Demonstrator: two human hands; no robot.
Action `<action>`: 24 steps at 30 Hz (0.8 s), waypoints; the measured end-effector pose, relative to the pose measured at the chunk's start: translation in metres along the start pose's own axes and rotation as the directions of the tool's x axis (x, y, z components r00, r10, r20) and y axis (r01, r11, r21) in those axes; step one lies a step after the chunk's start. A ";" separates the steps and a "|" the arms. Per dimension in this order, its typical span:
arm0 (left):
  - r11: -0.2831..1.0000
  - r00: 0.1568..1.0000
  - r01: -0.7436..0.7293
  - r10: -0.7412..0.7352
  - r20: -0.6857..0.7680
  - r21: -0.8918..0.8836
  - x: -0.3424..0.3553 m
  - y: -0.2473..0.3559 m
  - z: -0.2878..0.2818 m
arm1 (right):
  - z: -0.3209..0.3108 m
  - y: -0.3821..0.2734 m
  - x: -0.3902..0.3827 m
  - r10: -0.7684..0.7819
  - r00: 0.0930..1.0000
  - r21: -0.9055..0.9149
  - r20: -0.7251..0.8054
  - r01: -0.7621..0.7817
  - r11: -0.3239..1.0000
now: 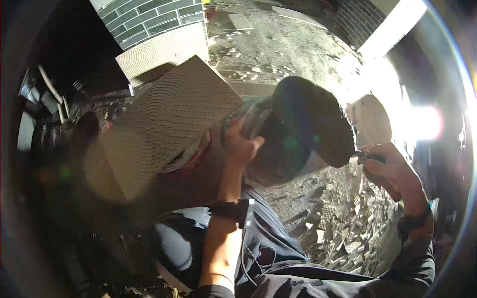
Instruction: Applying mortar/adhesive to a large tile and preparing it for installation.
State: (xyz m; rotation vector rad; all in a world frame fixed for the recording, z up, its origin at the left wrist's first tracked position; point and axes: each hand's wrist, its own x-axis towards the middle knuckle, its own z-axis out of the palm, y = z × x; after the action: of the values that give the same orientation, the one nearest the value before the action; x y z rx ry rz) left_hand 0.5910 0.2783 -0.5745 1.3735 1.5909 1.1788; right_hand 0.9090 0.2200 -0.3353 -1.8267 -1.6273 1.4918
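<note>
My left hand (241, 144) is at the near left side of a large dark rounded form, bucket-like (313, 124), thumb apart from the bent fingers. Shadow hides what exactly the fingers grip. Left of this hand a beige tile (174, 116) stands tilted, its ridged back showing curved grooves; one corner comes close to the fingers. On the right, my right hand (392, 169) is closed around a short dark tool handle (370, 156) close to the dark form's lit right edge. The tool's working end cannot be made out against the glare.
A pale rounded object (370, 121) is behind my right hand. Broken tile and mortar rubble (343, 223) covers the ground at lower right. Ahead stands a wall of grey-green brick tiles (151, 20); dusty debris (283, 44) lies beyond. Strong sunlight glares at right.
</note>
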 end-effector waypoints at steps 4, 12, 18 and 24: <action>0.956 0.985 -0.175 0.173 -0.031 -0.237 0.009 -0.001 0.034 | 0.036 -0.086 0.009 -0.030 0.995 -0.168 -0.100 0.013 0.986; 0.970 0.972 -0.234 0.234 -0.009 -0.068 -0.014 -0.003 0.051 | 0.192 -0.048 0.243 -0.717 0.665 -0.494 0.211 0.705 0.509; 0.927 0.938 -0.348 0.342 -0.062 -0.140 -0.020 -0.047 0.047 | 0.227 -0.085 0.208 -0.897 0.417 -0.654 0.145 0.721 0.229; 0.981 0.978 -0.195 0.193 0.082 0.017 -0.024 -0.008 0.038 | 0.122 -0.040 0.174 -0.757 0.648 -0.261 -0.082 0.719 0.644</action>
State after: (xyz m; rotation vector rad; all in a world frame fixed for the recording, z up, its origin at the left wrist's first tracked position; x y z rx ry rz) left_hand 0.6278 0.2617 -0.5960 1.6015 1.4452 1.2039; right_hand 0.7589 0.3320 -0.4441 -1.0528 -2.1170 0.7687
